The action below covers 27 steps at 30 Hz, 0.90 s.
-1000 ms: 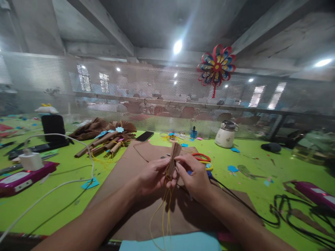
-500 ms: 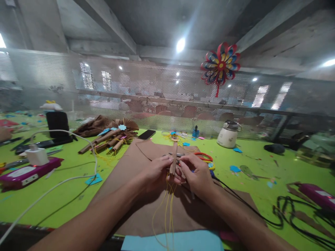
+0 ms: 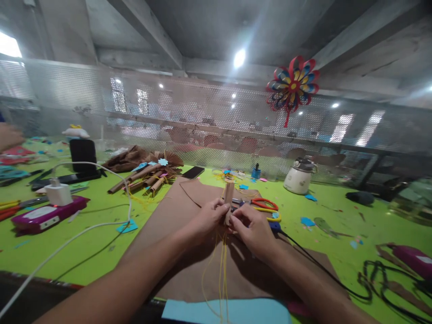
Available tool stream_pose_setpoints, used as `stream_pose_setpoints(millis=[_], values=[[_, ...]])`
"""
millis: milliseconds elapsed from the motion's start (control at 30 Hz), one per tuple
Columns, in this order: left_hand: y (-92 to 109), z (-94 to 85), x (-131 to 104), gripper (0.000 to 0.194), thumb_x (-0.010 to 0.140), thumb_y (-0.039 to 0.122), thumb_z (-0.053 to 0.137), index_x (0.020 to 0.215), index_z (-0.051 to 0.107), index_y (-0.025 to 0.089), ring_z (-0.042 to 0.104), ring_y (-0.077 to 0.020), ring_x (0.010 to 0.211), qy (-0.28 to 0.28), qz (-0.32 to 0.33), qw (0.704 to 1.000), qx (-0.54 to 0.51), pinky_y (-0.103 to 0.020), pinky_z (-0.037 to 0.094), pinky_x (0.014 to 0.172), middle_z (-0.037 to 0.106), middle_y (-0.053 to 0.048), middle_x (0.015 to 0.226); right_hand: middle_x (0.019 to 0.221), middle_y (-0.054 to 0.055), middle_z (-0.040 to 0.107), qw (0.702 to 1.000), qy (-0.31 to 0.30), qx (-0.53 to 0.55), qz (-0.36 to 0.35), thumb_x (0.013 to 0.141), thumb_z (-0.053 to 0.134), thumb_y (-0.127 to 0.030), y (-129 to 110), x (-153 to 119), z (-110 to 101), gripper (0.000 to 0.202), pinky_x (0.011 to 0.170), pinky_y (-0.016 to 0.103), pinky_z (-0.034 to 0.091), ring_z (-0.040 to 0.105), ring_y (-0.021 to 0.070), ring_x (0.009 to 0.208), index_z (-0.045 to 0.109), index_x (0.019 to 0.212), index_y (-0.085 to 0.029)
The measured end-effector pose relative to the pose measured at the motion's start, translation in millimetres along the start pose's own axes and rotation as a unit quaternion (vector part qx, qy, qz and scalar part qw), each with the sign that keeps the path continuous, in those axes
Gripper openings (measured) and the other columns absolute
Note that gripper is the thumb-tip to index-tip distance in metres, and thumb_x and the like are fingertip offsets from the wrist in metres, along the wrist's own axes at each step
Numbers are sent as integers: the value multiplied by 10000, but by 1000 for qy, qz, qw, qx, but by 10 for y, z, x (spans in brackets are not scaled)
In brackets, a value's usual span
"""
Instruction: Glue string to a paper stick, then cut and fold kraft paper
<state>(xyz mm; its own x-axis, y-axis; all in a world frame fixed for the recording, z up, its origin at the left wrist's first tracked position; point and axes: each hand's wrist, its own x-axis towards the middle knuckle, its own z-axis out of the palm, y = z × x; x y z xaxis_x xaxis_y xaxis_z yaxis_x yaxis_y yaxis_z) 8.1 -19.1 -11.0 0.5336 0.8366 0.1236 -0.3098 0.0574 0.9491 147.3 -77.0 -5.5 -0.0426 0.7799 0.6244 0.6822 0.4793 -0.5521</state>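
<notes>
One folded strip of brown paper [image 3: 229, 198], upright, was held above the middle of a large brown sheet [image 3: 168, 209] at the centre of the counter [image 3: 367, 229]. The left hand [image 3: 212, 218] grasped the strip from the left, thumb laid across its face; the right hand [image 3: 253, 230] pinched its lower right edge between thumb and forefinger. Yellow threads [image 3: 223, 265] hung below both hands toward a light blue sheet [image 3: 192, 310] at the near edge. Just beyond the right hand: scissors with red handles [image 3: 270, 201], yellow handles [image 3: 275, 217] next to them, and a blue item [image 3: 275, 227] joined to a black cord. Far left of the strip: a pile of brown paper rolls [image 3: 146, 180] topped by a pale blue paper flower [image 3: 163, 162], and a dark phone [image 3: 193, 172] lying flat. Left: a purple power strip [image 3: 43, 219] bearing a white charger [image 3: 59, 192]; a black upright device [image 3: 83, 155] stood beyond. Far right: a white flask [image 3: 298, 179] with dark lid, a blue bottle [image 3: 256, 172] to its left. Right: a second purple power strip [image 3: 411, 260], near coiled black cable. Above, before a perforated screen [image 3: 189, 108], hung one multicoloured petal ornament [image 3: 293, 86]. At the far left edge, another person's hand [image 3: 10, 136], blurred.
</notes>
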Motion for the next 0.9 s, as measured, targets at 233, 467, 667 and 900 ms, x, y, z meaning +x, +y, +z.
stream_pose_setpoints(millis=[233, 467, 667, 900], values=[[-190, -63, 124, 300, 789, 386, 696, 885, 509, 171, 600, -134, 522, -41, 25, 999, 19, -257, 473, 521, 619, -14, 656, 662, 29, 618, 996, 0, 54, 66, 845, 532, -311, 34, 37, -13, 206, 582, 280, 438, 564, 163, 598, 600, 701, -182], [-234, -105, 170, 285, 792, 354, 696, 913, 513, 172, 607, -133, 541, -49, 40, 994, 86, -251, 484, 524, 621, -17, 680, 634, 23, 628, 984, -13, 136, 118, 840, 541, -342, 67, 54, 10, 206, 555, 283, 455, 580, 169, 565, 581, 713, -185], [-218, -107, 167, 276, 784, 332, 709, 912, 527, 169, 619, -152, 591, -67, 61, 993, 74, -262, 483, 536, 642, -45, 733, 594, 4, 595, 977, -7, 166, 134, 843, 556, -383, 135, 50, 17, 239, 496, 255, 429, 548, 155, 540, 608, 730, -179], [-166, -63, 104, 248, 788, 301, 710, 925, 554, 165, 594, -135, 597, -75, 44, 995, 38, -242, 451, 532, 642, -41, 745, 526, -23, 544, 956, -9, 227, 185, 783, 610, -466, 134, 71, 11, 309, 440, 236, 372, 470, 120, 466, 587, 681, -175]])
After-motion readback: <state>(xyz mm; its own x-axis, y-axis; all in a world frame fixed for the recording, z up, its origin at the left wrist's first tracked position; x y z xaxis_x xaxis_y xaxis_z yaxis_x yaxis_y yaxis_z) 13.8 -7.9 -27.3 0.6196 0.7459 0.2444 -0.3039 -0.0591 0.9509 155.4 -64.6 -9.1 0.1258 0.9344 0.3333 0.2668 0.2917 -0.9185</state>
